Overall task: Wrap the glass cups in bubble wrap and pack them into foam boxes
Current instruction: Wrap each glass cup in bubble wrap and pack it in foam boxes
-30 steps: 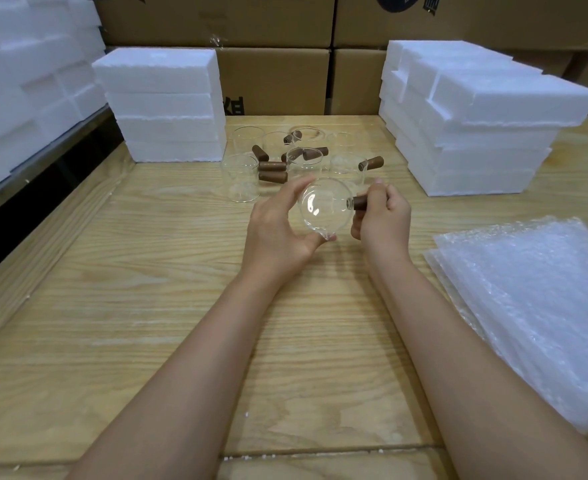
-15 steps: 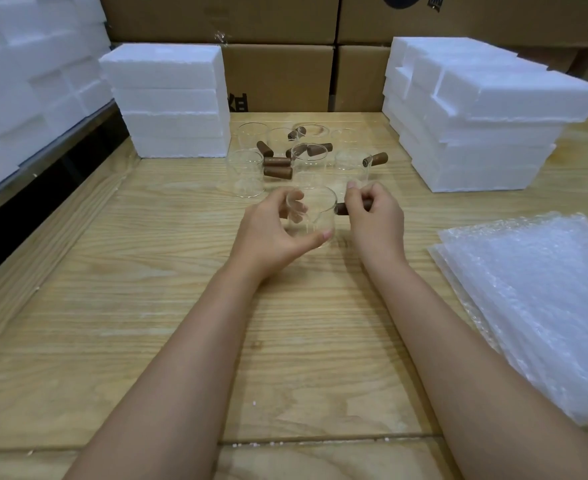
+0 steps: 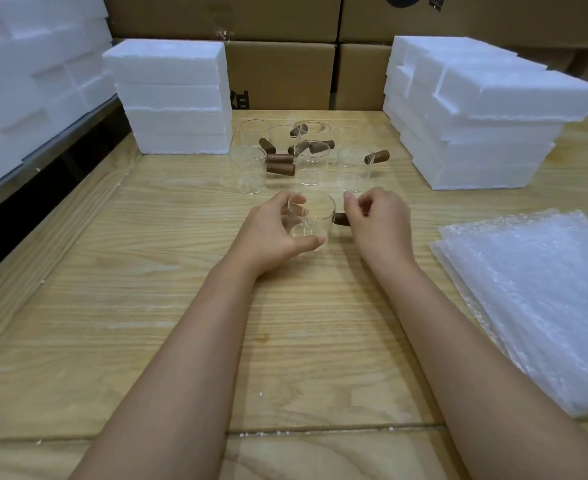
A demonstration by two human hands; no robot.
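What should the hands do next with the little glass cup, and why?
Probably the right hand should reach across to the bubble wrap and take one sheet. The left hand grips the glass cup, so the cup is steady. The cup is upright and bare, with nothing wrapped round it yet. The right hand sits by its brown handle, on the side nearest the wrap.

A: How do my arms lie?
B: Both forearms reach forward, side by side. My left hand (image 3: 271, 233) curls round the glass cup (image 3: 315, 220), thumb in front.
A: And my right hand (image 3: 379, 220)?
B: Fingers curled at the handle (image 3: 341, 219). I can't tell whether it grips.
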